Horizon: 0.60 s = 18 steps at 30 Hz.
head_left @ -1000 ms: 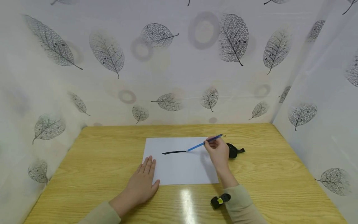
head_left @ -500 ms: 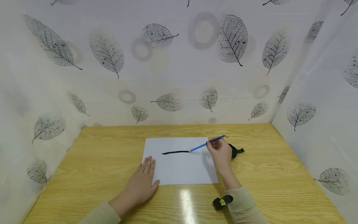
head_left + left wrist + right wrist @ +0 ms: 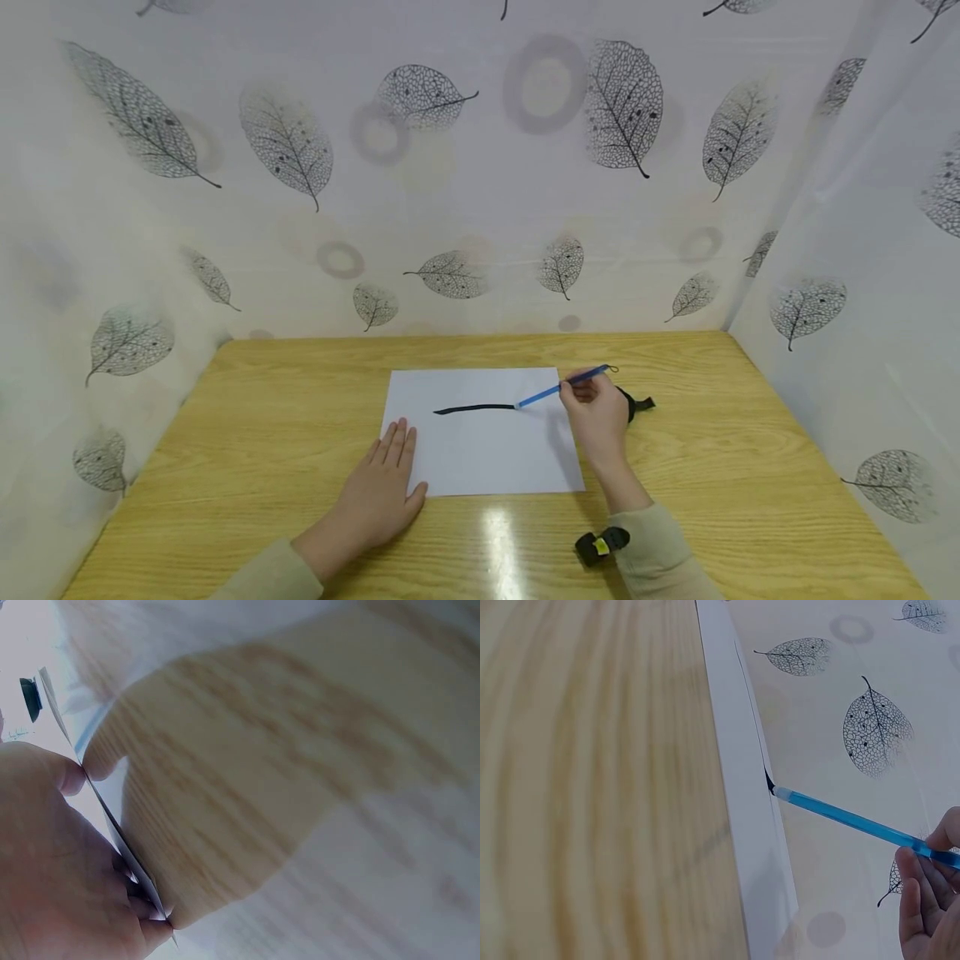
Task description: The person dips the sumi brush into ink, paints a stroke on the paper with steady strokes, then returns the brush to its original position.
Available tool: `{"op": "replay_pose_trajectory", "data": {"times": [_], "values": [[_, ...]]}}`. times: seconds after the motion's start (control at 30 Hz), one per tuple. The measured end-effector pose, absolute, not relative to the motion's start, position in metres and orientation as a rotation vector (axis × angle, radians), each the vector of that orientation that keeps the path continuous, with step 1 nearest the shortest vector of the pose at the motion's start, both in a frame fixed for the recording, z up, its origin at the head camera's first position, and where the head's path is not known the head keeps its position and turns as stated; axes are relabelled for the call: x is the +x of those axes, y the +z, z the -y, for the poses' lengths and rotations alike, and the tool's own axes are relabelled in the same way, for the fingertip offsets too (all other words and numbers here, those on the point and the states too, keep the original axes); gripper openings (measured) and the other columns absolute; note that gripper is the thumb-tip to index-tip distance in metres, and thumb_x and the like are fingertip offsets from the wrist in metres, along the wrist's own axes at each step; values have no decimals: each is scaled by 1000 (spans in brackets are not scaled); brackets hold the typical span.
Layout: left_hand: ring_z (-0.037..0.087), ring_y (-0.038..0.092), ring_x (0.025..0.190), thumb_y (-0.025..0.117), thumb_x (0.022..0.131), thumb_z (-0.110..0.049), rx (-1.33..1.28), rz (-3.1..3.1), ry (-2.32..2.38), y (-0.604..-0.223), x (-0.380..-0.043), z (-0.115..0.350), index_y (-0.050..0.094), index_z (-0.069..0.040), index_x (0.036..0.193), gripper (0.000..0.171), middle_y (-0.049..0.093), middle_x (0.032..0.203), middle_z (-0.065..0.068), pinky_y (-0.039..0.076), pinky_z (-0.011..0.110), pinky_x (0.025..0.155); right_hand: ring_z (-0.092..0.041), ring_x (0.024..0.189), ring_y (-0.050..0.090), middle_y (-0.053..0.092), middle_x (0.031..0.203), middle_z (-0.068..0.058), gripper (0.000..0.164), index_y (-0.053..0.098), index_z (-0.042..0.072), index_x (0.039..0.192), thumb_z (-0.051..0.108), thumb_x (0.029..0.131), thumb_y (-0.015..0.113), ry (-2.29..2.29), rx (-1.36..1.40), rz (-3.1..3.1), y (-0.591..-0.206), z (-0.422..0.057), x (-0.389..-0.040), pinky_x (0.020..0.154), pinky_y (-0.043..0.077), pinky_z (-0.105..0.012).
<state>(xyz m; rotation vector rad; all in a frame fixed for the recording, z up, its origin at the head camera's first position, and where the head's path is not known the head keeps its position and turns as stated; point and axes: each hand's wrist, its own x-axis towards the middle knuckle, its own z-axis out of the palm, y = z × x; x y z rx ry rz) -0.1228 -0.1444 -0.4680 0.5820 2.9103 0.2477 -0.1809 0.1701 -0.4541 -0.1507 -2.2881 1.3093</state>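
My right hand (image 3: 600, 417) grips a blue brush pen (image 3: 540, 393) with a small loop at its top end. Its dark tip touches the white paper (image 3: 480, 458) at the right end of a black stroke (image 3: 476, 407). In the right wrist view the brush pen (image 3: 847, 817) slants, and the dark bristles (image 3: 770, 784) bend against the sheet. My left hand (image 3: 378, 492) rests flat across the paper's lower left edge, fingers straight. The left wrist view shows that same hand (image 3: 67, 862) along the paper's edge.
Partly hidden behind my right hand lies a black object (image 3: 637, 406) with a strap-like end. A black device with a yellow mark (image 3: 600, 547) is at my right sleeve. Leaf-printed cloth (image 3: 465, 192) encloses the wooden table (image 3: 270, 417) at the back and sides.
The right hand and brush pen have moved steadily right, and the black stroke has grown longer behind the tip. The left hand has stayed in place on the paper.
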Motion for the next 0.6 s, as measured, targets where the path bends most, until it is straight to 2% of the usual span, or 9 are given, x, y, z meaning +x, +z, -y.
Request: {"op": "replay_pose_trajectory", "data": {"times": [0.27, 0.6], "values": [[46, 26, 161, 55, 107, -37, 591, -2914, 264, -469, -122, 145, 32, 12, 160, 76, 24, 171, 33, 29, 59, 131, -10, 76, 71, 80, 91, -18, 8, 75, -1, 99, 2, 92, 75, 1311, -151, 2268, -455, -174, -182, 67, 52, -6], [46, 26, 161, 55, 107, -37, 597, -2916, 267, -471, -122, 145, 32, 13, 160, 77, 24, 171, 33, 29, 59, 131, -12, 77, 71, 79, 91, -19, 7, 74, 0, 99, 2, 93, 74, 1321, -158, 2283, -456, -176, -181, 67, 52, -7]]}}
